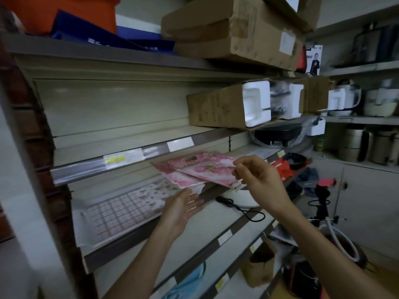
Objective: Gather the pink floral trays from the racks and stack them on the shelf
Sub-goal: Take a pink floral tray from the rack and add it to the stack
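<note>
Two pink floral trays [203, 169] lie overlapped and tilted on the middle shelf [129, 231], their front edges poking out past the shelf lip. They rest on a long pale tray [121, 210] with a grid and flower print. My right hand [257, 175] is at the right edge of the top pink tray, thumb and fingers curled around that corner. My left hand [181, 208] is palm up with fingers spread, just below the front edge of the lower pink tray and holding nothing.
An empty shelf with price-tag strips [121, 160] hangs just above the trays. Cardboard boxes [226, 106] with white foam sit at upper right. A white pot [241, 199] with a black cord stands right of the trays. Appliances and clutter fill the right side and floor.
</note>
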Available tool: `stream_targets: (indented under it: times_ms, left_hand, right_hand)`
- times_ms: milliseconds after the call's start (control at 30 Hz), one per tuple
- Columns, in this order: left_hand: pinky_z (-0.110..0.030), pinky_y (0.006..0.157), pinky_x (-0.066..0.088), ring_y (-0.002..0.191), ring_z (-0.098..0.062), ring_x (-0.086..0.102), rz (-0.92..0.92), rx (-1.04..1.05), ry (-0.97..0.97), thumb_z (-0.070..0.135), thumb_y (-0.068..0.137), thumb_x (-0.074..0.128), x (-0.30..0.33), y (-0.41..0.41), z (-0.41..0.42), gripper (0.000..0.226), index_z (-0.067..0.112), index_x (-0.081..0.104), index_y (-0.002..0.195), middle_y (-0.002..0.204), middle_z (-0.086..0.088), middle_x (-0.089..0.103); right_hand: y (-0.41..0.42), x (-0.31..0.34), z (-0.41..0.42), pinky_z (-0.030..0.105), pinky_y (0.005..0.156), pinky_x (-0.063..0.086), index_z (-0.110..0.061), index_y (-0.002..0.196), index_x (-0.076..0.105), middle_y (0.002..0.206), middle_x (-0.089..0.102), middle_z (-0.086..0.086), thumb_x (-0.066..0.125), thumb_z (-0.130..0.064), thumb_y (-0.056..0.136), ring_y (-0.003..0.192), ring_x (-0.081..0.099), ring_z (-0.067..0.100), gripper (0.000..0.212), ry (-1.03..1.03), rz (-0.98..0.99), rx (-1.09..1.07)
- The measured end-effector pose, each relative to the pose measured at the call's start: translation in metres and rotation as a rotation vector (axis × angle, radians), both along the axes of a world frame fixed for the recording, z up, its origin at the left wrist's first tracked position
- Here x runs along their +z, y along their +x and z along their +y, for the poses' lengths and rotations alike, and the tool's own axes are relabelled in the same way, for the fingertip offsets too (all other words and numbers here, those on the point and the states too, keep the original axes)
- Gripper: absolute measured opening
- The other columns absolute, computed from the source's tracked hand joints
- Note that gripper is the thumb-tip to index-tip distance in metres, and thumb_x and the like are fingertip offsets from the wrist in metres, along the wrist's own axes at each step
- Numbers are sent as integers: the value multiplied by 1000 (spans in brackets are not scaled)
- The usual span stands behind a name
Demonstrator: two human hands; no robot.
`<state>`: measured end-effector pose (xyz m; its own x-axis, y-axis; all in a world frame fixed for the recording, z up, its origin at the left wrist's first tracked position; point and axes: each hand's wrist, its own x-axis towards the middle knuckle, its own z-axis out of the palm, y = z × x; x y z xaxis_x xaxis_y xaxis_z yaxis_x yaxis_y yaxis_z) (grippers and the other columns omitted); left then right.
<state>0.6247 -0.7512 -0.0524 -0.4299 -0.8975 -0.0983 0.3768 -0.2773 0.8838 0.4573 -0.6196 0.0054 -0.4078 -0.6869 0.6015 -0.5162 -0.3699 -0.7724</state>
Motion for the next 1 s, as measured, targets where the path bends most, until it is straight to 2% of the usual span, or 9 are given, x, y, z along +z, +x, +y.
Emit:
stream_targets:
  times_ms: [67, 233, 367, 533, 633, 700, 867, 933, 1000]
  left_hand:
    - [-44, 78, 55, 93, -36, 64, 1, -49, 72, 15, 97, 55, -2, -32, -14, 26, -3, 53, 115, 106, -21, 60]
    - [-52, 100, 47, 108, -39, 58, 15, -192, 141, 27, 97, 54, -8, -99, -47, 42, 0, 47, 128, 121, -22, 57]
    - [-51, 86, 54, 108, -39, 61, 39, -200, 149, 20, 97, 55, -13, -133, -67, 40, 7, 49, 134, 128, -21, 59]
    - [-47, 78, 59, 110, -35, 62, 55, -115, 93, -6, 87, 56, -22, -154, -80, 48, 11, 53, 132, 124, -16, 64]
    - [-40, 70, 61, 107, -33, 63, 68, -71, 51, -13, 85, 44, -26, -154, -83, 49, 7, 53, 130, 120, -16, 65]
    - [-43, 73, 61, 106, -35, 62, 43, -20, 51, -14, 85, 41, -27, -151, -87, 45, -3, 53, 127, 115, -18, 65]
    - [-39, 64, 61, 95, -33, 64, 12, 36, 58, -12, 86, 42, -20, -121, -83, 21, -3, 57, 98, 102, -20, 64]
    - [-40, 65, 60, 96, -33, 66, 17, 10, 55, -12, 86, 44, -15, -106, -76, 20, -5, 58, 98, 103, -23, 66]
    - [-38, 63, 60, 97, -32, 67, -1, 1, 52, -11, 85, 47, -11, -91, -68, 22, -8, 60, 102, 103, -21, 69]
  right_hand:
    - [-13, -2, -10, 29, 74, 57, -16, 102, 66, 83, 72, -2, 55, -16, 97, 80, 69, 10, 12, 6, 7, -17]
    - [-47, -5, -39, 27, 74, 56, -15, 104, 66, 84, 73, 0, 55, -17, 97, 78, 69, 8, 13, 28, 19, -74]
    - [-74, -4, -60, 32, 78, 58, -18, 103, 66, 83, 73, -2, 56, -20, 97, 79, 69, 8, 12, 48, 9, -124]
    - [-99, -4, -81, 32, 75, 58, -20, 101, 66, 81, 73, -4, 56, -21, 97, 77, 69, 8, 10, 61, 25, -177]
    - [-110, -4, -91, 34, 75, 58, -18, 101, 66, 81, 73, -3, 56, -21, 97, 78, 69, 11, 12, 86, 32, -181]
    - [-118, -2, -96, 35, 74, 57, -17, 101, 66, 81, 73, -3, 55, -22, 97, 78, 69, 13, 13, 87, 39, -179]
    - [-139, 11, -109, 20, 66, 55, -13, 105, 65, 86, 72, -4, 53, -22, 99, 81, 68, 12, 16, 144, 77, -196]
    - [-148, 16, -115, 12, 57, 50, -15, 103, 64, 87, 70, -5, 52, -22, 99, 78, 65, 9, 14, 170, 71, -202]
    - [-159, 17, -120, 17, 62, 50, -16, 101, 62, 88, 70, -3, 53, -21, 98, 78, 64, 7, 11, 200, 75, -210]
